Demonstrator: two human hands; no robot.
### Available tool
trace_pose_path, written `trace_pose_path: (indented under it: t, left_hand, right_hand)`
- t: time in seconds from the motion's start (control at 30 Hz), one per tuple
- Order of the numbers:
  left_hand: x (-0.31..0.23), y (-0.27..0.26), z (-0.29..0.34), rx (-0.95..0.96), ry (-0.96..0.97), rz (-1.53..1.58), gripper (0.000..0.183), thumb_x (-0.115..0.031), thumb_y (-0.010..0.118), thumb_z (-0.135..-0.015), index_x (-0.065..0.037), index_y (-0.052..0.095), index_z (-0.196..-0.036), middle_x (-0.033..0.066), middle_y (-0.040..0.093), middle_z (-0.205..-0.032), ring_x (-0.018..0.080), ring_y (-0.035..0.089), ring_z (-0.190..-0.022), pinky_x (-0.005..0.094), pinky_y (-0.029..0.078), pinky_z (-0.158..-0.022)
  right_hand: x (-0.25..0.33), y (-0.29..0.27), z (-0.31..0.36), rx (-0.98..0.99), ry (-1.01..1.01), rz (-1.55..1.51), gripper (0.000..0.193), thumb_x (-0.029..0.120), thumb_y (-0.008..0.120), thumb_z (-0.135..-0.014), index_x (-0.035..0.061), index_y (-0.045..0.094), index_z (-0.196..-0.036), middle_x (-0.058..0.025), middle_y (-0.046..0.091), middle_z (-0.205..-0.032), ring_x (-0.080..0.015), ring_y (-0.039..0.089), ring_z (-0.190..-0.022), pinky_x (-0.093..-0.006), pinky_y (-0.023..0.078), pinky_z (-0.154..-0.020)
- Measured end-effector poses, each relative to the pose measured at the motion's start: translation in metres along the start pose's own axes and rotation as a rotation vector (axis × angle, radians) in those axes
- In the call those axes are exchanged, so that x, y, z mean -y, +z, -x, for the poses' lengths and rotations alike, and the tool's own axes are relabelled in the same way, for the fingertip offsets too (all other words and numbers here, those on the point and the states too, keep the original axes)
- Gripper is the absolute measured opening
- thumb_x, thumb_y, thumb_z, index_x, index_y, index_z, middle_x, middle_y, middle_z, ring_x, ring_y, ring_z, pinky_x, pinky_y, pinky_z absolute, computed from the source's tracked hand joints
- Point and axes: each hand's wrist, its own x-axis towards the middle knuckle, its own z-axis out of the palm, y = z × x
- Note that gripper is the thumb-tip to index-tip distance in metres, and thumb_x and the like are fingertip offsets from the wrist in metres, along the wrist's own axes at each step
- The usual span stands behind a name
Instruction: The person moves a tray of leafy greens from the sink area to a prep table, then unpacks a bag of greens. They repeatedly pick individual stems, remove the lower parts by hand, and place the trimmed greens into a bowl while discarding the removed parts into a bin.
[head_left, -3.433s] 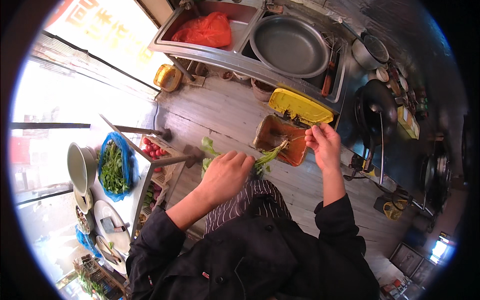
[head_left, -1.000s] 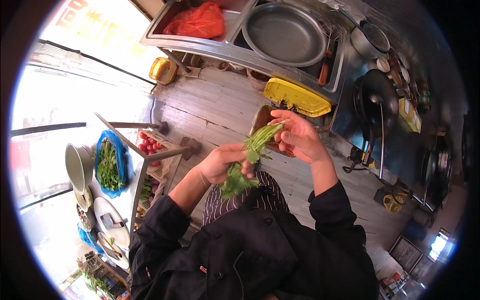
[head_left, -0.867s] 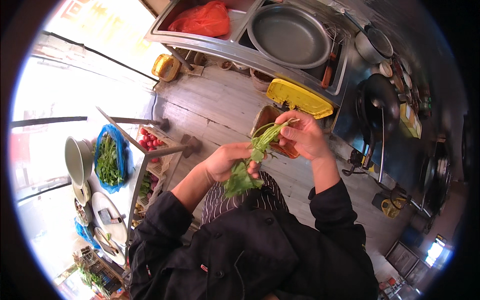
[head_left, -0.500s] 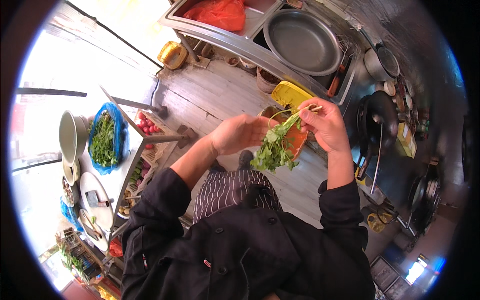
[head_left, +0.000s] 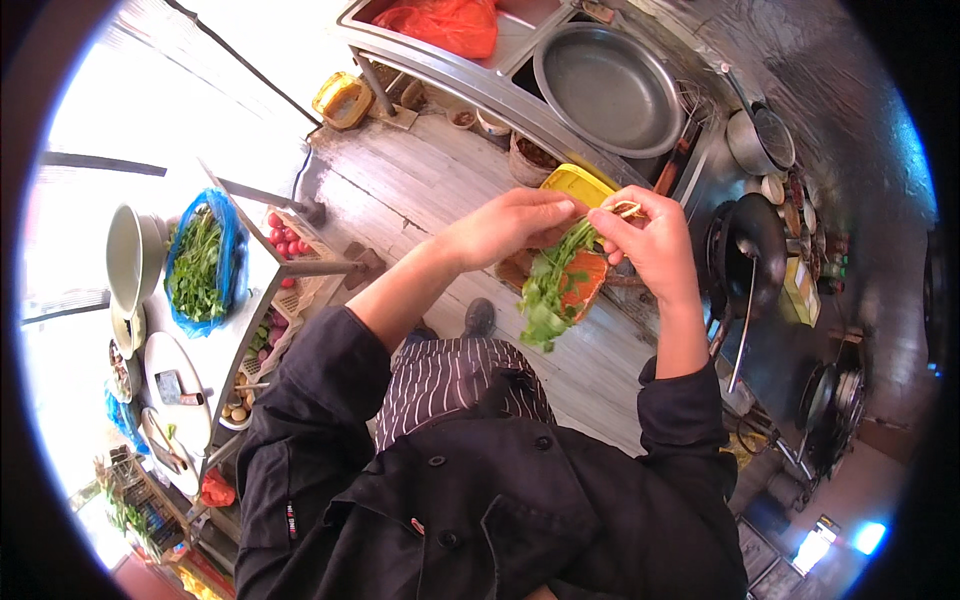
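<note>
My right hand (head_left: 645,237) is closed in a pinch on the pale stems of a bunch of leafy green herbs (head_left: 548,295), which looks like cilantro. The leaves hang down toward my apron, over an orange basket or container (head_left: 585,280). Close on the left of the stems is my left hand (head_left: 505,230), its thumb stretched toward the right hand. Its fingers are extended, with their tips partly hidden by the herbs; whether they touch the stems is unclear.
A yellow container (head_left: 578,182) stands beyond my hands, under a counter with a large metal basin (head_left: 610,90). At left, a table bears a blue bag of greens (head_left: 200,265) and a cleaver (head_left: 178,388) on a round board. A wok (head_left: 755,250) sits at right.
My left hand has moved right and up, bringing its thumb close to the right hand. The right hand keeps its hold on the herbs, which hang slightly lower.
</note>
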Motion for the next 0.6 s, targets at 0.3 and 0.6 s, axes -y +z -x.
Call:
trace_pose_path:
  t: [0.3, 0.6]
  left_hand:
    - [0.031, 0.014, 0.001, 0.083, -0.021, 0.235, 0.033, -0.021, 0.049, -0.119, 0.002, 0.064, -0.137, 0.0061, 0.074, -0.111, 0.0145, 0.073, -0.101, 0.0319, 0.061, -0.092]
    - [0.027, 0.016, 0.013, 0.100, -0.198, 0.396, 0.042, -0.030, 0.049, -0.119, 0.003, 0.065, -0.138, 0.0087, 0.074, -0.108, 0.0193, 0.073, -0.092, 0.0352, 0.061, -0.088]
  right_hand:
    - [-0.010, 0.000, -0.002, 0.081, -0.023, -0.055, 0.025, 0.025, 0.082, -0.102, 0.0004, 0.075, -0.104, 0.0007, 0.068, -0.077, -0.0039, 0.057, -0.058, -0.0218, 0.046, -0.052]
    - [-0.024, 0.003, 0.006, 0.268, -0.012, -0.183, 0.016, 0.018, 0.077, -0.106, 0.0033, 0.072, -0.110, 0.0015, 0.070, -0.088, -0.0051, 0.062, -0.072, -0.0226, 0.051, -0.066]
